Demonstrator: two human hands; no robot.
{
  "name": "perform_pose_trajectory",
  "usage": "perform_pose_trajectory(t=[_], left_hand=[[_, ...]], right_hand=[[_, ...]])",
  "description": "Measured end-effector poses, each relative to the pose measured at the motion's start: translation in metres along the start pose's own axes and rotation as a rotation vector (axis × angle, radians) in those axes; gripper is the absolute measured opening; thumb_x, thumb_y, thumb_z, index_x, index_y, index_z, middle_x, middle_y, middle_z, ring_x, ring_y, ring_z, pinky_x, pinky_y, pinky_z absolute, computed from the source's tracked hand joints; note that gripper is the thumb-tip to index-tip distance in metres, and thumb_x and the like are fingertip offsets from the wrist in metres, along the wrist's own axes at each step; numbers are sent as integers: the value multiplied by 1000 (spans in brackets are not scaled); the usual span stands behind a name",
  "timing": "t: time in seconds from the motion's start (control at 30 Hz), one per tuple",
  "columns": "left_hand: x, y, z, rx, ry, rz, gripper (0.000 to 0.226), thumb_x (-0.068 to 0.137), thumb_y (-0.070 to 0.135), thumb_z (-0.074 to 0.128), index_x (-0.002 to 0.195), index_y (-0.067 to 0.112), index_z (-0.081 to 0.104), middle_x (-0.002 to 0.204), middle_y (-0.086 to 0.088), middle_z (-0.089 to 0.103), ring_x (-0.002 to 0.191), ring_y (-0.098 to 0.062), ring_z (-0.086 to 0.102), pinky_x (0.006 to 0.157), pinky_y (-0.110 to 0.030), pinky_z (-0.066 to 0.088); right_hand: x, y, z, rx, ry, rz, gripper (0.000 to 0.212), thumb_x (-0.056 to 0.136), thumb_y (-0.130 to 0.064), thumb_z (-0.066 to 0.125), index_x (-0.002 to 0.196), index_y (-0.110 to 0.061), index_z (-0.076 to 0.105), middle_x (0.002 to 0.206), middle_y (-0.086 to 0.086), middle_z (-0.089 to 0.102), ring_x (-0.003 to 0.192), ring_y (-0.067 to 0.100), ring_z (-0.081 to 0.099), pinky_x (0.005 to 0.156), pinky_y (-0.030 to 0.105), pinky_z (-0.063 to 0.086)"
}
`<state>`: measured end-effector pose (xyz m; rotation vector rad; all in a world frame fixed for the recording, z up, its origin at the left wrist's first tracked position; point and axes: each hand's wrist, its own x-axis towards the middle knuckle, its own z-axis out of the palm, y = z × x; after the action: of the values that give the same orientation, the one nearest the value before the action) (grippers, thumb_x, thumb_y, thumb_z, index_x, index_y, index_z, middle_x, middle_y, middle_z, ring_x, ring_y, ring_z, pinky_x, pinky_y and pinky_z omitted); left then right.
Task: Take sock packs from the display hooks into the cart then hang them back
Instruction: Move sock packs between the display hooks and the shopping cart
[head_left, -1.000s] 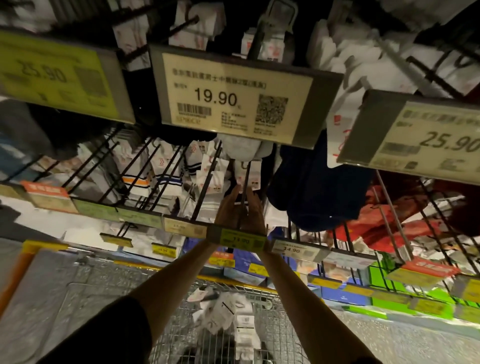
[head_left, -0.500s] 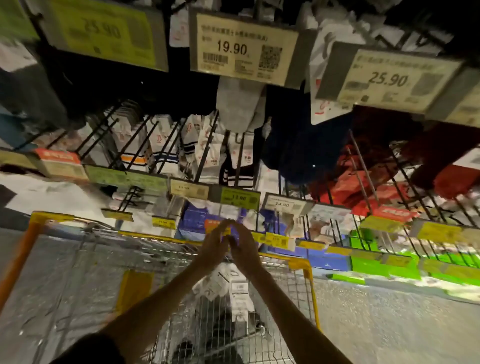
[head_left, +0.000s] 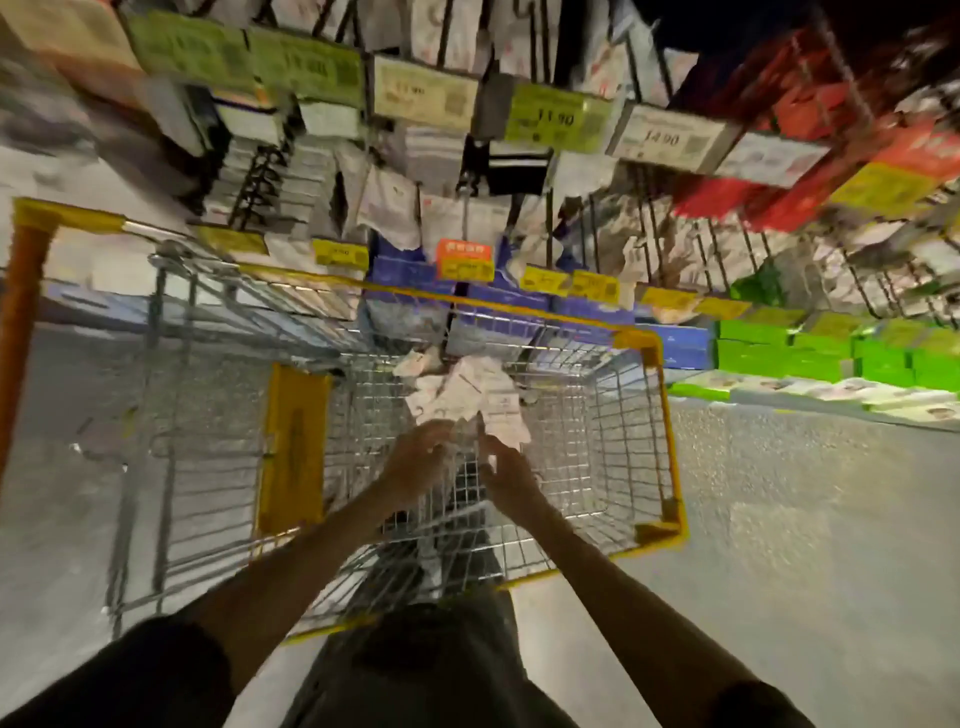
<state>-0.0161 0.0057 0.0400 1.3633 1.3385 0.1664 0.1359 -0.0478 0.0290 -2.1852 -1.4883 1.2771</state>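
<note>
- Several white sock packs (head_left: 470, 387) lie in a loose heap on the wire bottom of the cart (head_left: 669, 431), toward its far end and about midway between its side walls.
- Nothing else shows clearly in the basket. A yellow flap panel (head_left: 293, 447) stands against its left side.
- Both hands reach into the basket at the near edge of the heap, close together with a narrow gap between them.
- The left hand (head_left: 418, 460) has its fingers at the near-left edge of the pile, and the right hand (head_left: 506, 470) points its fingers up at the near-right edge.
- A bit of white pack seems to sit between the two hands, but the blur is too strong to tell whether either hand grips it.
- Beyond the cart, display hooks (head_left: 647, 234) jut out from the rack, with hanging packs (head_left: 389, 202) on them, well apart from the hands.
- Price tags sit on the hook ends, among them a yellow-green tag (head_left: 558, 117) reading 11.90 and a white tag (head_left: 662, 137) reading 14.90 to its right.
- Blue boxes (head_left: 680, 348) sit on the low shelf behind the cart's far rim, with green boxes (head_left: 831, 353) to their right.
- Grey speckled floor (head_left: 805, 493) lies to the right of the cart.
</note>
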Motion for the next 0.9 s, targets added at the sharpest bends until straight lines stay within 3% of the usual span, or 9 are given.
perform_pose_trajectory(t=[0.07,0.2,0.33,0.47,0.57,0.7,0.77,0.8,0.9], left_hand=[[-8,-17,7,-7,4,-33,54,90,38,51,124,-1,63,138,-17,56,128,-25,53,108,-38,41],[13,-84,35,20,-32,-171,38,94,14,53,129,3,61,127,-24,61,114,-41,60,94,-43,49],[64,-123,75,-7,-28,-202,37,96,14,51,131,3,58,120,-15,65,97,-23,64,75,-24,48],[111,-160,122,36,-37,-87,48,97,23,51,139,-1,47,116,-22,65,91,-27,67,71,-18,41],[133,-177,151,-18,-23,-31,48,99,29,46,142,7,44,116,-11,64,44,-3,48,43,-8,38],[152,-179,164,-25,6,-74,50,99,23,52,146,14,39,128,-9,59,70,-15,64,40,-14,41],[157,-177,164,-48,9,-84,57,97,5,51,150,16,34,134,-15,56,78,-15,64,41,-18,44],[157,-175,164,-56,12,-93,59,95,7,51,151,17,33,135,-13,56,84,-12,64,44,-21,49],[144,-168,158,-32,29,-23,89,80,74,46,149,19,34,122,10,58,72,5,54,53,-24,57]], right_hand=[[3,22,19,-54,-85,79,46,90,0,52,135,-7,53,125,19,62,111,32,60,88,29,45],[22,62,58,-98,-199,179,45,94,-5,52,138,0,45,131,27,54,119,39,55,95,38,42],[63,106,83,-218,-268,188,49,96,-12,49,143,-2,38,141,23,45,131,33,42,104,33,34],[114,151,107,-212,-84,245,57,93,-14,52,145,-5,30,144,20,36,129,34,36,100,38,37],[144,179,117,-166,120,334,76,89,-13,60,151,-13,17,153,21,17,139,40,21,102,44,39],[174,202,122,-117,184,379,104,80,-33,76,153,-21,3,151,25,17,138,43,22,110,55,31],[183,204,126,-102,139,389,117,74,-46,79,153,-25,-5,152,29,15,140,46,20,110,61,29],[185,204,129,-139,101,389,121,74,-50,78,153,-24,-9,154,31,8,142,48,15,111,63,25],[188,200,132,-260,95,390,119,77,-49,76,153,-20,-11,153,32,11,140,50,18,111,60,27]])
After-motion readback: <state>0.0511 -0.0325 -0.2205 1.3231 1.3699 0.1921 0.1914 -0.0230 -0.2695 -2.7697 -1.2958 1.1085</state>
